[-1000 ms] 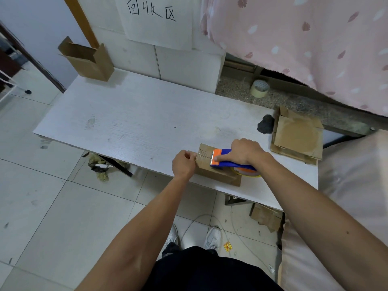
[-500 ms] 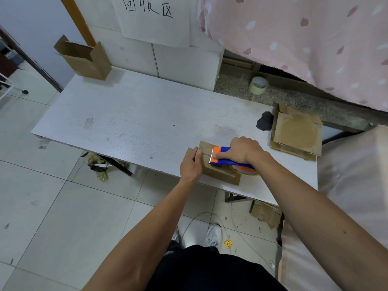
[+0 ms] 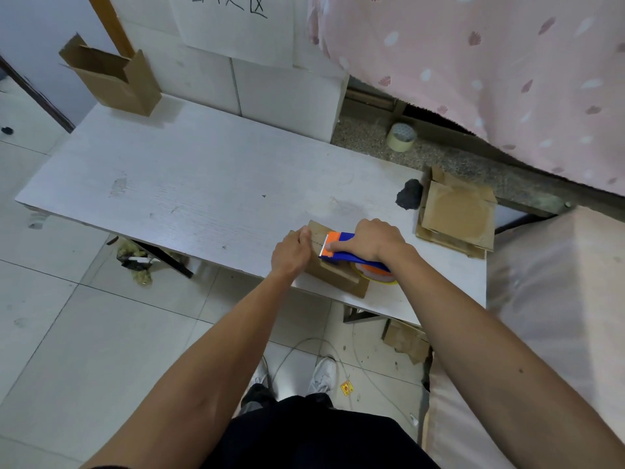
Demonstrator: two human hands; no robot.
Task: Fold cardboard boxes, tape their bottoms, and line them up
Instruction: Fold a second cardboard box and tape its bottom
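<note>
Setting: white wood-grain table (image 3: 169, 184) pushed against a pale block wall, with light floor tiles below.
Right side: right hand (image 3: 375, 240) is wrapped around the tape dispenser (image 3: 348, 258), forefinger laid straight along its orange head.
Left side: left hand (image 3: 291, 252) sits just beside the right one, fingers curled over the left end of the cardboard box (image 3: 333, 277), gripping it.
Tool: blue body with an orange toothed front, resting on the top face of the box; its roll of tape (image 3: 375, 277) shows under the right wrist.
Work piece: brown, lying low on the table near the front edge, right of centre, beneath both hands.
Supply: flat cardboard stack (image 3: 456, 211) at the table's right end, near the right hand but apart from it.
Beside supply: black lump (image 3: 410, 194) just left of the stack.
Far corner: standing box (image 3: 111, 82), upright with its top flaps open, at the table's far left corner by the wall.
Ledge: masking tape roll (image 3: 401, 137) on the speckled stone behind the table.
Wall: paper sheet (image 3: 236, 32) with handwritten characters, cut off at the top.
Upper right: pink cloth (image 3: 490, 79) with a petal print, hanging.
Floor: white shoes (image 3: 323, 374), a thin cable (image 3: 297, 346), and a cardboard scrap (image 3: 406, 340) under the table's right end.
</note>
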